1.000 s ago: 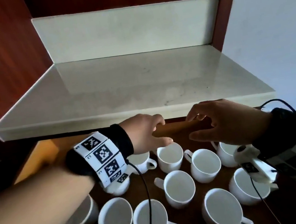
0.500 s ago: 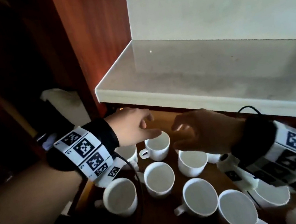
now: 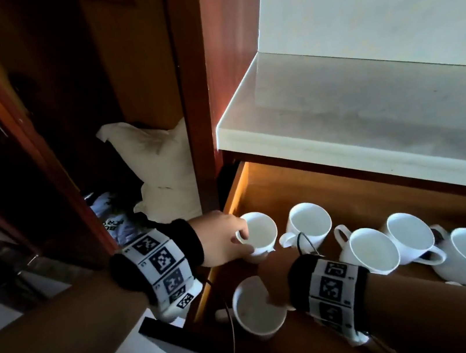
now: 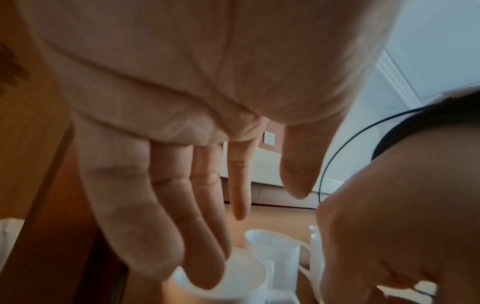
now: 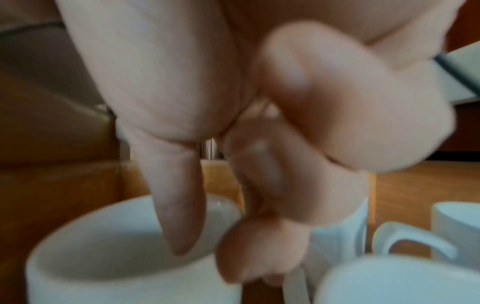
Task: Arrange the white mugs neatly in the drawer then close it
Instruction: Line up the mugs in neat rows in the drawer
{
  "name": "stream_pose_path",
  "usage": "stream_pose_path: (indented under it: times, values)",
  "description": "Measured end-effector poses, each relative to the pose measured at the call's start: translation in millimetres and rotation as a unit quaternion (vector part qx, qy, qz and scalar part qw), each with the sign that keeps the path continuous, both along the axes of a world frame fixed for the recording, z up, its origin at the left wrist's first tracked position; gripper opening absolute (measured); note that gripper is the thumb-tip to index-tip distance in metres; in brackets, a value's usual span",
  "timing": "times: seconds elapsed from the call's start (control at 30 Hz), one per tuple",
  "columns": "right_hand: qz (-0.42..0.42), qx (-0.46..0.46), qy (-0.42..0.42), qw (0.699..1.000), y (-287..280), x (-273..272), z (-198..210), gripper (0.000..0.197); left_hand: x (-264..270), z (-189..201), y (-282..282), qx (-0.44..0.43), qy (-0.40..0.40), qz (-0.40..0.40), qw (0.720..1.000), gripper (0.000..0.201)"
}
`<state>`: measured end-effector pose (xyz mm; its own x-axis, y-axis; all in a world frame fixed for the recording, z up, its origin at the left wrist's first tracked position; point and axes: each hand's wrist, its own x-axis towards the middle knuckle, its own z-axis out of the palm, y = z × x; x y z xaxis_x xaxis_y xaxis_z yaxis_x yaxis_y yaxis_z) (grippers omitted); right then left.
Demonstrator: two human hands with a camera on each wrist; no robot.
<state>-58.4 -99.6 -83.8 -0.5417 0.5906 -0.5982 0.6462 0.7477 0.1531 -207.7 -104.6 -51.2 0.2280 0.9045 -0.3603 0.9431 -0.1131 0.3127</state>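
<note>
Wooden drawer stands open under a white countertop. Nearest, the right hand pinches a front mug's rim. Beyond, the left hand, moved leftward since a moment ago, grips the back-left corner mug. Arranging continues; other white mugs sit unevenly.
</note>
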Motion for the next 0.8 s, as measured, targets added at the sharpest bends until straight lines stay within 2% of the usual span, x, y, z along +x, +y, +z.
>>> stream_pose_path:
  times: [0.07,0.17,0.3,0.4,0.47,0.57,0.67,0.73,0.8]
  values:
    - [-0.009,0.009,-0.003,1.0,-1,-5,-4,0.036,-1,-4,-1,-0.009,0.004,-0.018,1.0,0.043]
    - [-0.046,0.005,0.053,0.998,-1,-7,3,0.042,0,-7,-1,-0.007,0.009,-0.035,0.999,0.042]
    - [0.006,0.045,0.062,0.997,3,-6,22,0.024,-2,-12,0,-0.039,-0.005,-0.03,0.999,0.04]
    - [0.013,0.072,0.108,0.991,8,-5,38,0.022,2,-15,2,-0.066,0.016,-0.042,0.997,0.035]
    - [-0.008,0.084,0.161,0.983,13,-5,47,0.026,3,-14,5,-0.044,0.015,-0.03,0.998,0.029]
    - [-0.086,0.082,0.215,0.969,18,0,54,0.029,2,-11,7,-0.026,0.036,0.006,0.999,0.024]
    - [-0.132,0.073,0.213,0.965,20,7,46,0.027,-2,-10,7,-0.078,-0.027,0.085,0.993,0.02]
    - [-0.141,0.074,0.204,0.966,19,8,37,0.025,-7,-6,7,-0.131,-0.084,0.07,0.985,0.025]
    - [-0.133,0.067,0.186,0.971,17,8,30,0.025,-14,-4,11,-0.148,-0.107,0.032,0.983,0.031]
